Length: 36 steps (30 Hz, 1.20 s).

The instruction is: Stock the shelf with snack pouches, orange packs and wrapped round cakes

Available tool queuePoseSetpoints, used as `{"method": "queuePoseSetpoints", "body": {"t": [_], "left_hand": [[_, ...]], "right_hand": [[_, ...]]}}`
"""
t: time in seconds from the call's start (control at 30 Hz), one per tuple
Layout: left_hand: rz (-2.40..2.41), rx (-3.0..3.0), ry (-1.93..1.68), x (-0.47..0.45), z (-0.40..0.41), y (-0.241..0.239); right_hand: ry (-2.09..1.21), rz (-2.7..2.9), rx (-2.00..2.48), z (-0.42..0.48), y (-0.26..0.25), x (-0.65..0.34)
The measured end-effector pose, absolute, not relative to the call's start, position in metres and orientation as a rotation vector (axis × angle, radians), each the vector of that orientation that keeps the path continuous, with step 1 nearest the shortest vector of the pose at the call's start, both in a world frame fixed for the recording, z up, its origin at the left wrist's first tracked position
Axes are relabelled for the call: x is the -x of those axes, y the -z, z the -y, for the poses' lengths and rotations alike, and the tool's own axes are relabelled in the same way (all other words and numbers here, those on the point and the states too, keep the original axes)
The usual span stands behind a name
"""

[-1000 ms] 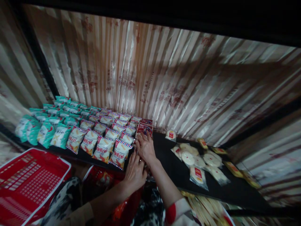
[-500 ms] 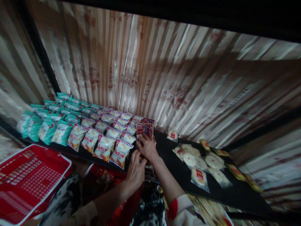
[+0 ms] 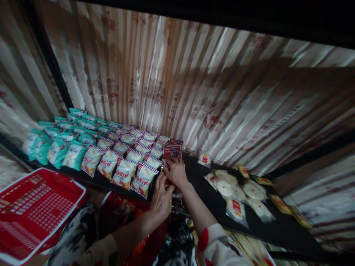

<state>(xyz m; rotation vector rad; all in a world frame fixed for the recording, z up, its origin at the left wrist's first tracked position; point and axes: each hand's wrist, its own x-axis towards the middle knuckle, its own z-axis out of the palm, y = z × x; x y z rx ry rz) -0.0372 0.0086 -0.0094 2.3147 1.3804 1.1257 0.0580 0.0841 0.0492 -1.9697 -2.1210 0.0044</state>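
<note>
Dark red snack packets (image 3: 172, 151) stand in a row on the black shelf, close beside the white chip bags. My right hand (image 3: 176, 172) is bent over the nearer packets, its fingers curled down against one of them. Just in front of it, my left hand (image 3: 162, 198) is closed at the front end of the same row, thumb and fingers around a dark red packet that is mostly hidden. A white bag with a striped top (image 3: 144, 179) stands immediately left of both hands.
Teal bags (image 3: 74, 154) fill the shelf's left end. On the black shelf (image 3: 198, 183) to the right lie clear packs of round white pieces (image 3: 224, 187) and several yellow packs (image 3: 280, 204). A red basket (image 3: 41, 210) sits below left; pleated curtain (image 3: 155, 74) hangs behind.
The view has shifted slightly. My right hand has drawn a little down and toward me, uncovering more of the dark red packets behind it. My left hand stays nearly in place.
</note>
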Motion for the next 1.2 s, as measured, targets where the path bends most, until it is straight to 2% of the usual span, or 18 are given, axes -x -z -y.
{"method": "queuePoseSetpoints", "body": {"t": [0.53,0.93,1.2], "left_hand": [[-1.337,-2.243,-1.216,0.0330,-0.0087,0.0157],[-1.307,-2.249,-1.139,0.0332,-0.0080,0.0124],[-1.319,-2.260,-1.166,0.0346,-0.0096,0.0120]], "right_hand": [[0.037,2.243,2.008,-0.0856,-0.0567,-0.0580],[0.045,2.247,2.052,-0.0857,-0.0554,-0.0579],[-0.032,2.276,2.039,-0.0898,-0.0519,-0.0607]]}}
